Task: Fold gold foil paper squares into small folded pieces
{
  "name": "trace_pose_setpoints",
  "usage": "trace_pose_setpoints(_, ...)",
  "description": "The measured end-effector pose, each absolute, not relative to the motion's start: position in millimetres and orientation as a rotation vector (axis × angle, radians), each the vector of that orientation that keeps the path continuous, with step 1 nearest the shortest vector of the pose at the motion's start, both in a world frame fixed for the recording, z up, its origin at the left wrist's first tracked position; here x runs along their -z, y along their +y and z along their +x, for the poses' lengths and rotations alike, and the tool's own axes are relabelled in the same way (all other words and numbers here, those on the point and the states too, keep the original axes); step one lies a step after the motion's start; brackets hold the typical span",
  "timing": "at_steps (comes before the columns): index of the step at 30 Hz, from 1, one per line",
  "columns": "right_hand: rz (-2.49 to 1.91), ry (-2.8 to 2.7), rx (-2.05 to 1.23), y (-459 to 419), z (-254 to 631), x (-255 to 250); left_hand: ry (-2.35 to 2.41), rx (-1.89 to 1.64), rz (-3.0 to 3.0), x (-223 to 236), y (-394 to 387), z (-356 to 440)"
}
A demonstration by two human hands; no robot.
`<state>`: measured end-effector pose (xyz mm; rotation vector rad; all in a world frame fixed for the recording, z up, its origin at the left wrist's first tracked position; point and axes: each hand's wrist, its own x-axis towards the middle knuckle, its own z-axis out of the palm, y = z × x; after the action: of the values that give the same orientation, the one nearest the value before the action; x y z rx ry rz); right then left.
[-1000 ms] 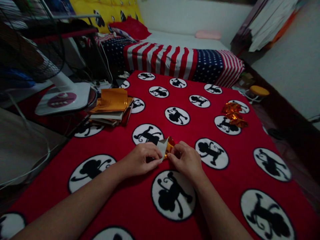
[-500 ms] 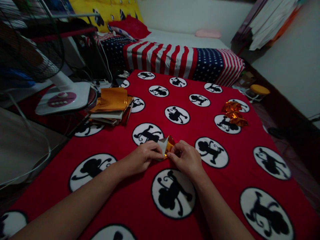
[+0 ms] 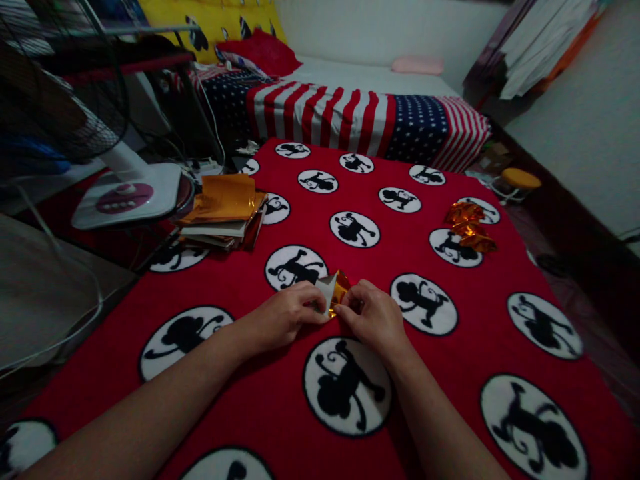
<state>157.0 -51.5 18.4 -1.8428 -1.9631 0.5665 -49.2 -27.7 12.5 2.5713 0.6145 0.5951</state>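
A small sheet of gold foil paper [image 3: 340,288], grey-white on its back and partly folded, lies between my two hands just above the red cloth [image 3: 260,267]. My left hand [image 3: 293,310] pinches its near left edge between thumb and fingers. On the other side, my right hand [image 3: 373,310] grips the gold part with thumb and forefinger pressed together. The fingers hide some of the folds. Past my left hand rests a stack of gold foil paper [image 3: 227,199], its sheets showing gold or pale edges. Crumpled-looking gold foil pieces [image 3: 467,227] sit at the far right of the cloth.
A white fan base [image 3: 130,193] stands left of the stack, with cables beside it. Beyond the cloth is a bed with a striped and starred cover [image 3: 330,117]. A yellow-topped stool [image 3: 521,178] is at the right.
My left thumb and fingers have shifted slightly on the paper's edge. My right hand keeps its place, and the paper has hardly moved.
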Motion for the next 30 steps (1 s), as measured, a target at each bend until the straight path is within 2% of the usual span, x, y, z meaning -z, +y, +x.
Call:
trace_pose_setpoints(19, -1.862, -1.927, -0.52, -53, 153, -16, 0.618, -0.565, 2.723, -12, -31, -48)
trace_pose_setpoints(30, -1.792, -1.865, -0.687, -49, 163, -12, 0.692, -0.556, 2.694, -13, -33, -45)
